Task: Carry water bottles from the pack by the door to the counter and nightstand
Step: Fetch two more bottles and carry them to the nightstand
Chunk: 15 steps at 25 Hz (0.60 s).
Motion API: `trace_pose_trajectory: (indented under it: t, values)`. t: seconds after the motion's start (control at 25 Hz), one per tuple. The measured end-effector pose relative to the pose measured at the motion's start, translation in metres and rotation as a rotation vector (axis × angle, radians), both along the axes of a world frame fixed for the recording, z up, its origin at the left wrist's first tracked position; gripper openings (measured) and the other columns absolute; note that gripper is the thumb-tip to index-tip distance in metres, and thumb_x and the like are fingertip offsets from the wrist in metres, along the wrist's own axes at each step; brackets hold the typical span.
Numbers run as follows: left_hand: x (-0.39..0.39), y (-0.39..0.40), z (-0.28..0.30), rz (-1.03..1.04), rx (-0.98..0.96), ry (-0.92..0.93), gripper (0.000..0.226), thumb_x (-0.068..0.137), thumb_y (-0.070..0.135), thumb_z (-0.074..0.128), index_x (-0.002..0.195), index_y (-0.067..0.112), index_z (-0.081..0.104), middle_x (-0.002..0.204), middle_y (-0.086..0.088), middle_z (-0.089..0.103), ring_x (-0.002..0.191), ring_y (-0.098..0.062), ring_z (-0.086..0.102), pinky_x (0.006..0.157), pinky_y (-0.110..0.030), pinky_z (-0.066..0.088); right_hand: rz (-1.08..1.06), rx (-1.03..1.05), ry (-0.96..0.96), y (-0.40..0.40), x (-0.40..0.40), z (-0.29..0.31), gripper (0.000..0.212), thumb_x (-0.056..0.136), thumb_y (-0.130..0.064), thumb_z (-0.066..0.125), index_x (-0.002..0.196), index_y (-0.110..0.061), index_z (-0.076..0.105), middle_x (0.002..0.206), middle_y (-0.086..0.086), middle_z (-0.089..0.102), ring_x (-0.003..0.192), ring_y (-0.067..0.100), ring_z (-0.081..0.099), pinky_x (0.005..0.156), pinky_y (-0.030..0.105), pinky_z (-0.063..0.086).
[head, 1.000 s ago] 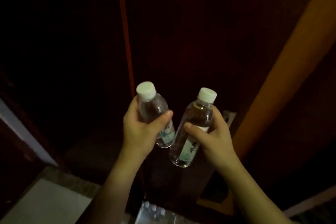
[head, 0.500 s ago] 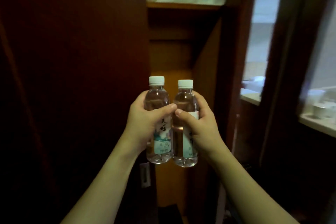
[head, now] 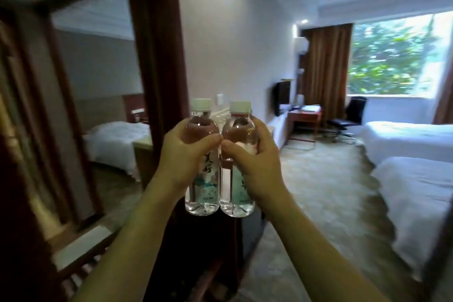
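**Two bottles up, room ahead**

I've got both hands raised mid-view. Left hand point(head: 182, 154) is wrapped round the left bottle point(head: 202, 174), thumb across the label; right hand point(head: 255, 162) is curled round the right bottle point(head: 236, 186) the same way. Bottles upright, side by side & touching, white caps on, thumb tips nearly meeting btwn them. Tabletop point(head: 306, 113) w/ papers sits at 1 o'clock below the TV point(head: 283, 98), office chair point(head: 348, 117) beside it. Window point(head: 397, 56) at 2 o'clock, two white beds point(head: 416, 189) at 3. Mirror point(head: 103, 105) at 9 o'clock. Blurry row just behind the caps, poss. more bottles.
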State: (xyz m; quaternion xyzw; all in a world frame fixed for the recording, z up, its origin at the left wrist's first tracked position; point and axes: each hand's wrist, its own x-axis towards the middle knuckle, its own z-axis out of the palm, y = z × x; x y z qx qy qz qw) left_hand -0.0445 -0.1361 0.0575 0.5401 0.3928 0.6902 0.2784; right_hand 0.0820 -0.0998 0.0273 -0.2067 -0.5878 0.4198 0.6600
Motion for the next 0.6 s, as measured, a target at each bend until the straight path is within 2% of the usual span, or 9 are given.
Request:
trace_pose_trajectory:
  t: [0.12, 0.24, 0.32, 0.4, 0.6]
  values:
    - [0.055, 0.077, -0.006, -0.132, -0.022, -0.011, 0.020, 0.083, -0.004, 0.066, 0.096, 0.011, 0.067, 0.092, -0.015, 0.073, 0.081, -0.029, 0.071, 0.070, -0.037, 0.061, -0.190, -0.010, -0.024, 0.066, 0.064, 0.002, 0.054, 0.067, -0.034, 0.079, 0.118, -0.032, 0.062, 0.101, 0.008, 0.072, 0.098, 0.036, 0.070, 0.084, 0.059, 0.058]
    - [0.097, 0.151, -0.016, -0.266, -0.043, -0.078, 0.017, 0.082, -0.006, 0.066, 0.088, 0.010, 0.068, 0.075, -0.007, 0.070, 0.064, -0.023, 0.068, 0.056, -0.032, 0.058, -0.311, -0.024, -0.061, 0.129, 0.115, -0.005, 0.053, 0.074, -0.025, 0.078, 0.123, -0.026, 0.060, 0.095, 0.006, 0.071, 0.090, 0.026, 0.074, 0.078, 0.056, 0.060]
    - [0.119, 0.210, -0.023, -0.350, -0.052, -0.083, 0.014, 0.083, -0.003, 0.066, 0.088, 0.010, 0.067, 0.070, -0.004, 0.069, 0.059, -0.022, 0.067, 0.054, -0.031, 0.057, -0.394, -0.023, -0.099, 0.175, 0.140, -0.015, 0.054, 0.076, -0.025, 0.077, 0.126, -0.027, 0.058, 0.094, 0.000, 0.070, 0.089, 0.019, 0.074, 0.080, 0.053, 0.061]
    - [0.133, 0.271, -0.027, -0.420, -0.048, -0.082, 0.012, 0.084, -0.001, 0.066, 0.090, 0.009, 0.066, 0.071, -0.007, 0.068, 0.056, -0.024, 0.066, 0.053, -0.032, 0.056, -0.492, -0.026, -0.124, 0.223, 0.160, -0.024, 0.057, 0.071, -0.033, 0.077, 0.126, -0.031, 0.059, 0.099, -0.004, 0.071, 0.095, 0.022, 0.072, 0.085, 0.054, 0.059]
    - [0.166, 0.430, -0.014, -0.580, -0.006, -0.048, 0.016, 0.082, 0.004, 0.070, 0.095, 0.012, 0.065, 0.081, -0.011, 0.066, 0.061, -0.022, 0.068, 0.054, -0.030, 0.055, -0.676, -0.024, -0.107, 0.356, 0.204, -0.014, 0.057, 0.064, -0.042, 0.073, 0.119, -0.029, 0.062, 0.104, 0.001, 0.070, 0.098, 0.025, 0.070, 0.083, 0.056, 0.059]
